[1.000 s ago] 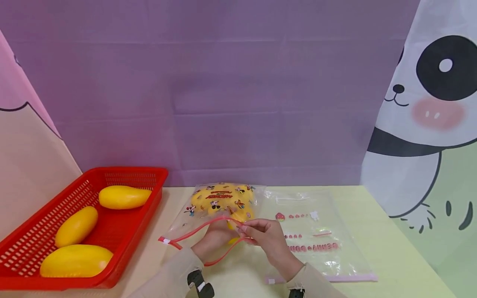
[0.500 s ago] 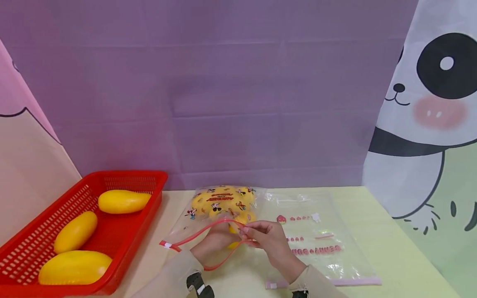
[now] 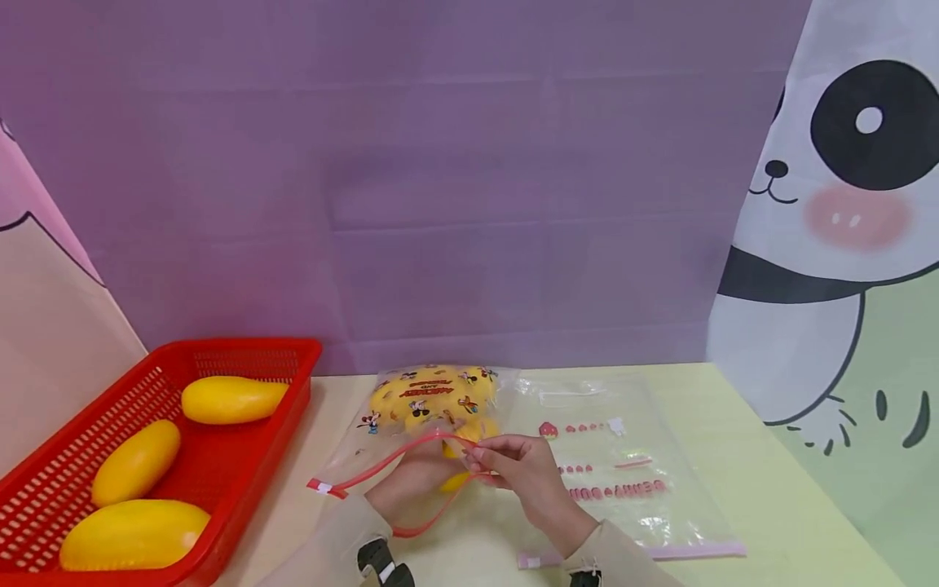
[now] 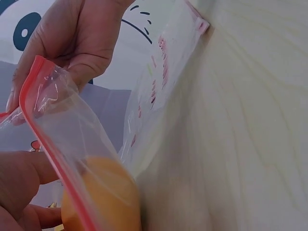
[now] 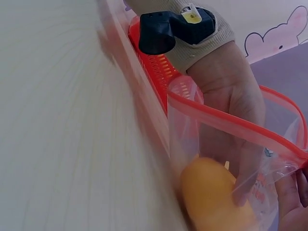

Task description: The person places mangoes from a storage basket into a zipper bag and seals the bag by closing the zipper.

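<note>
Left hand [image 3: 414,473] inside clear bag [image 3: 358,450], fingers extended against 1 yellow fruit [image 5: 206,190], right hand [image 3: 526,474] pinching bag's red rim [image 5: 216,115]

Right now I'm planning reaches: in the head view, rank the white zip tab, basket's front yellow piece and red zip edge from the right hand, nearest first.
1. Red zip edge, pinched by the right hand.
2. White zip tab, at the zip's left end.
3. Front yellow piece, farther left in the basket.
</note>
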A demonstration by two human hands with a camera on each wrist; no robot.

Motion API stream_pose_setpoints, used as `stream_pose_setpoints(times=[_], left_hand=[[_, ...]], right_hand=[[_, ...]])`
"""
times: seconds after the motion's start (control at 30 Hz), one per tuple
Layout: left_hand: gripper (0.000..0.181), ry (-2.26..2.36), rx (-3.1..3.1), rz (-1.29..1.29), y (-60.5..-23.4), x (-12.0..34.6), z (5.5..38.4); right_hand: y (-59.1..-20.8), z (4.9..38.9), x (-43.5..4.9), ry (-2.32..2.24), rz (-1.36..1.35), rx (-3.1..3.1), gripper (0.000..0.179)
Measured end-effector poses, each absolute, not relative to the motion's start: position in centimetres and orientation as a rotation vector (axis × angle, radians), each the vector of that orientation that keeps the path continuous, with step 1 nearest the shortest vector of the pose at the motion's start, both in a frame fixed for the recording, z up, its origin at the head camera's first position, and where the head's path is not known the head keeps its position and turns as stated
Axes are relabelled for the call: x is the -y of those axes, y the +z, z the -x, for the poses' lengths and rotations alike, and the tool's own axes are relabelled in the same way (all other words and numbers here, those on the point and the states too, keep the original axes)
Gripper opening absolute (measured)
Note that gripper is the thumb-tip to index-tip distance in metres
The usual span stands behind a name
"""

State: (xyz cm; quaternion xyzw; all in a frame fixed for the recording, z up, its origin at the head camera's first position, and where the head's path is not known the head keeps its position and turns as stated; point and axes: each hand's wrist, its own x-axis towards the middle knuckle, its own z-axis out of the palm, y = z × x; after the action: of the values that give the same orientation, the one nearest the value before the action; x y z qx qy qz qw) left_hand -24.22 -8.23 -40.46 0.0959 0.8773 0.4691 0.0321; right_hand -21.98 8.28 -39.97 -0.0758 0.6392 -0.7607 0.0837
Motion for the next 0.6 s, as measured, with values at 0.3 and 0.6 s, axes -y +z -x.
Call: stream_pose_setpoints(times=[0.3, 0.6], left_hand=[[0.037, 1.457, -2.707, -0.376, -40.23, 8.36, 23.79], [0.059, 1.481, -2.694, -0.175, -40.16, 8.09, 23.57]], right_hand=[[-40.01, 21.81, -8.10, -2.248, 0.229, -1.919, 0.027], [-39.84, 21.85, -8.07, -2.268, 0.219, -1.912, 0.027]])
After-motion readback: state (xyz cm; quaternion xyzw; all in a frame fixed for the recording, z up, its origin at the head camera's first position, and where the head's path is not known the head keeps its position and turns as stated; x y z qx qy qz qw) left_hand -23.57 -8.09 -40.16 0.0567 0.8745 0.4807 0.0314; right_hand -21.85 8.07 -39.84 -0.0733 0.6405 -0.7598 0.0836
